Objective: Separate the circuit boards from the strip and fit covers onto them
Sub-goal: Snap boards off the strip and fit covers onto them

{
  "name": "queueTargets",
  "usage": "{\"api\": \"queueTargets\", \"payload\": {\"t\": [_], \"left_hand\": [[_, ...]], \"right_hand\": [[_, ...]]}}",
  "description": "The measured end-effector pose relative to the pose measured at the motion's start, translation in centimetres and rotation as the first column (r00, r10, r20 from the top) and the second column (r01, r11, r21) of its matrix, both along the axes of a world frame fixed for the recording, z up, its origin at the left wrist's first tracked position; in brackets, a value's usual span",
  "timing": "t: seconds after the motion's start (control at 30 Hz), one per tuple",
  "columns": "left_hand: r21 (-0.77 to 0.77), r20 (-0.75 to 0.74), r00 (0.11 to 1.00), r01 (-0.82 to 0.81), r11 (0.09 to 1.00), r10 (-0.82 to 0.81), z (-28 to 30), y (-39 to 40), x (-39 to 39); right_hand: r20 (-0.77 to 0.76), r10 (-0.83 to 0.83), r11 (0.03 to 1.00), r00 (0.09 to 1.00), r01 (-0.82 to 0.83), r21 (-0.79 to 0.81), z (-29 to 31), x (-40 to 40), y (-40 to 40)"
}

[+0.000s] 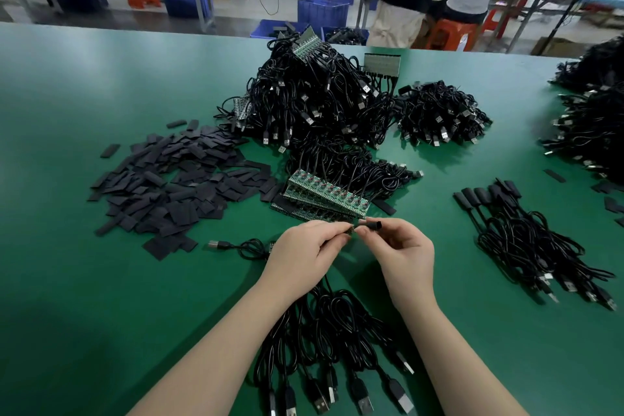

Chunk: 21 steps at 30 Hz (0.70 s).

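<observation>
The small green circuit board (352, 230) is mostly buried under the left hand's (305, 252) fingertips; the bundled black USB cables (332, 344) run off the bottom edge, plugs cropped.

Bright, even overhead light fills the workshop — the green table (84, 111) shows a soft pale sheen at its far left and darkens toward the near left corner. Faint, diffuse shadows sit under the forearms. Wide-angle distortion bends the table's far edge and stretches the corners — the background benches look slightly soft, with fine detail smeared by compression.
</observation>
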State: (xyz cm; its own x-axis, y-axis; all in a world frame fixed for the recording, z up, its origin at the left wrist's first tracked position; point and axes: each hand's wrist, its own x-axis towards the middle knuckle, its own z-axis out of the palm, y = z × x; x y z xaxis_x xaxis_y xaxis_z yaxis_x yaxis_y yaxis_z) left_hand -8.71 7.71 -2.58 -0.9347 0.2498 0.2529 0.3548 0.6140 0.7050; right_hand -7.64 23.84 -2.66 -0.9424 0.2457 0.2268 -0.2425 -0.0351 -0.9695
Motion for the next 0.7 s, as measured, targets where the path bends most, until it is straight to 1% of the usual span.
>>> {"api": "queueTargets", "payload": {"t": [0.23, 0.37, 0.5, 0.57, 0.63, 0.7], "left_hand": [[0.077, 0.001, 0.999, 0.037, 0.996, -0.037, -0.03, -0.06, 0.21], [0.077, -0.004, 0.999, 0.046, 0.996, -0.046, 0.06, 0.00, 0.32], [0.095, -0.007, 0.999, -0.033, 0.995, 0.034, -0.03, -0.01, 0.41], [0.110, -0.014, 0.999, -0.044, 0.993, 0.046, 0.08, 0.02, 0.47], [0.087, -0.006, 1.000, -0.017, 0.996, 0.018, 0.37, -0.11, 0.38], [0.079, 0.037, 0.999, 0.025, 0.997, -0.028, 0.68, -0.40, 0.21]], "right_hand": [[0.040, 0.045, 0.998, 0.998, -0.043, -0.035, -0.19, -0.11, 0.42], [0.086, 0.098, 0.995, 0.992, -0.094, -0.039, -0.16, -0.23, 0.76], [0.099, 0.144, 0.989, 0.985, -0.142, -0.029, -0.22, -0.26, 0.85], [0.101, 0.144, 0.989, 0.984, -0.141, -0.041, -0.27, -0.34, 0.88], [0.104, 0.137, 0.989, 0.985, -0.130, -0.072, -0.28, -0.47, 0.94], [0.108, 0.135, 0.987, 0.985, -0.125, -0.097, -0.32, -0.61, 1.00]]}}
